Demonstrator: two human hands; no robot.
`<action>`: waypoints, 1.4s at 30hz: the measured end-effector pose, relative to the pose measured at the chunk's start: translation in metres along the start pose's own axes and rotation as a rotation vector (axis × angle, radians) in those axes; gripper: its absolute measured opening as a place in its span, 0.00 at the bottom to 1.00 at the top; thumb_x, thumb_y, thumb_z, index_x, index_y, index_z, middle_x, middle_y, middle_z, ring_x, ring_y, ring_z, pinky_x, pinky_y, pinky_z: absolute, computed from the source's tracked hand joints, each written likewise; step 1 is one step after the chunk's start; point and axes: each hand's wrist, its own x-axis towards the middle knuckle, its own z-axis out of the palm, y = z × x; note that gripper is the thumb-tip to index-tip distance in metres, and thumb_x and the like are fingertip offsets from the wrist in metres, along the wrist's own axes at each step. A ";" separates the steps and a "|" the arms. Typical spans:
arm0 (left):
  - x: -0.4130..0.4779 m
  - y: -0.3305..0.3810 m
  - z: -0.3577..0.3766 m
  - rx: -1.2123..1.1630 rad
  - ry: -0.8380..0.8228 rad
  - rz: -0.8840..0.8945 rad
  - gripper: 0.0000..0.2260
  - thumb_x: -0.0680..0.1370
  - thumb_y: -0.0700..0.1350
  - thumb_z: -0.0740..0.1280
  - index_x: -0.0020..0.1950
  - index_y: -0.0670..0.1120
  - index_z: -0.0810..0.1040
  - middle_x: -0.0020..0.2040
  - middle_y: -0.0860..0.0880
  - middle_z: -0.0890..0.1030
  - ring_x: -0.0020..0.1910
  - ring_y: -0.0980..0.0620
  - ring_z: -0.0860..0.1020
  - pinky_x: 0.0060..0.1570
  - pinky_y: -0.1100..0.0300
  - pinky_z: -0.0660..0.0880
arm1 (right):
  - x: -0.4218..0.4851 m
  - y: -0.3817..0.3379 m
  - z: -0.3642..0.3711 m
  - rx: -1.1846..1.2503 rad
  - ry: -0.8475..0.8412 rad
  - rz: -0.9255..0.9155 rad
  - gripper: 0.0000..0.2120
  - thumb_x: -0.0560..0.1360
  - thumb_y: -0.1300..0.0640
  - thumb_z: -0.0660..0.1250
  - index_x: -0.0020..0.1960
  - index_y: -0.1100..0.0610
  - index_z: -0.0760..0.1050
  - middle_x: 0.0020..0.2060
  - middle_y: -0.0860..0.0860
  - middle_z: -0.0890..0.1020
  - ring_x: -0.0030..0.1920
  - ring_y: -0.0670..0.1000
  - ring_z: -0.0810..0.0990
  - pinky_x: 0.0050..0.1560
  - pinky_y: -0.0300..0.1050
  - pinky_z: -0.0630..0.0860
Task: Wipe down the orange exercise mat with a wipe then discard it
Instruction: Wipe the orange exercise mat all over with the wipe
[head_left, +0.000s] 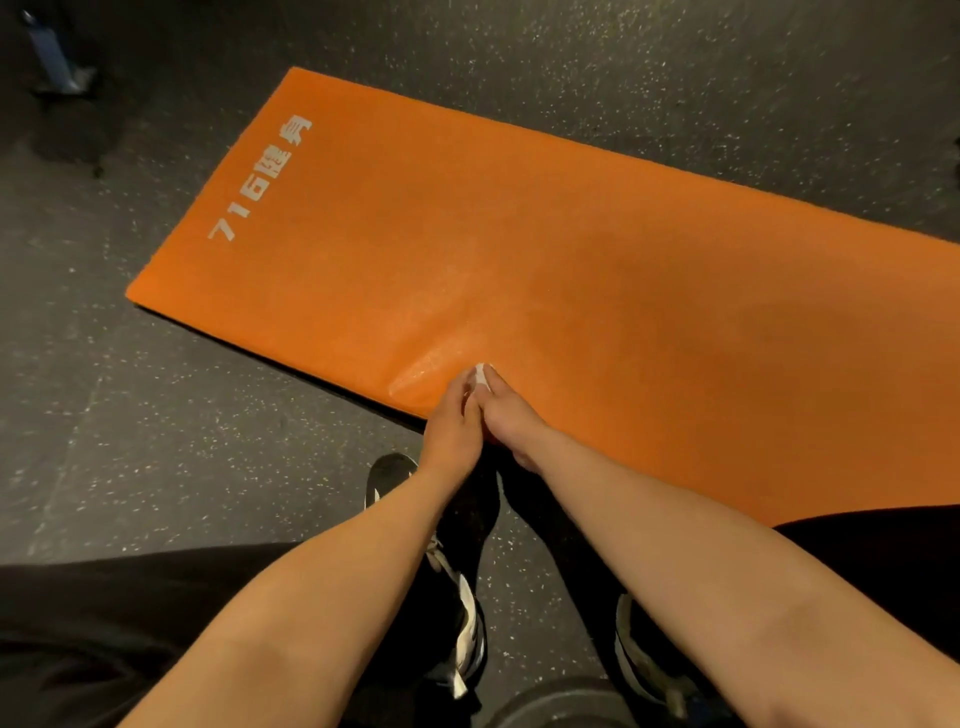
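Observation:
The orange exercise mat (545, 249) lies flat on the dark speckled floor, with white lettering near its left end. Both my hands meet at the mat's near edge. My left hand (452, 421) and my right hand (511, 415) pinch a small white wipe (480, 375) between their fingertips; only a sliver of it shows. A wet, shiny streak runs from the wipe up and left across the mat. Most of the wipe is hidden by my fingers.
My two black shoes with white trim (457, 587) stand on the floor just below the mat's near edge. A blue-grey metal equipment base (52, 57) sits at the far left corner. Dark rubber floor (156, 426) surrounds the mat.

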 end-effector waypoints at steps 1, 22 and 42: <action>0.001 0.001 0.002 -0.013 0.001 -0.004 0.20 0.86 0.52 0.54 0.79 0.54 0.62 0.76 0.53 0.69 0.73 0.53 0.68 0.72 0.52 0.67 | 0.000 -0.002 -0.002 -0.001 0.007 -0.021 0.31 0.78 0.36 0.49 0.80 0.37 0.52 0.81 0.47 0.59 0.81 0.55 0.56 0.79 0.61 0.52; 0.068 -0.031 0.002 0.688 0.096 -0.048 0.18 0.85 0.52 0.52 0.71 0.49 0.70 0.80 0.48 0.60 0.80 0.48 0.53 0.77 0.41 0.46 | 0.006 0.028 -0.027 -0.659 0.268 -0.085 0.30 0.84 0.56 0.52 0.83 0.47 0.46 0.82 0.48 0.42 0.81 0.51 0.38 0.79 0.56 0.38; 0.025 -0.036 0.041 0.618 -0.120 0.266 0.25 0.85 0.45 0.52 0.82 0.47 0.52 0.82 0.49 0.45 0.81 0.52 0.43 0.79 0.51 0.42 | -0.018 0.035 -0.017 -0.780 0.326 -0.166 0.28 0.85 0.51 0.52 0.83 0.51 0.48 0.83 0.50 0.46 0.81 0.54 0.44 0.77 0.56 0.50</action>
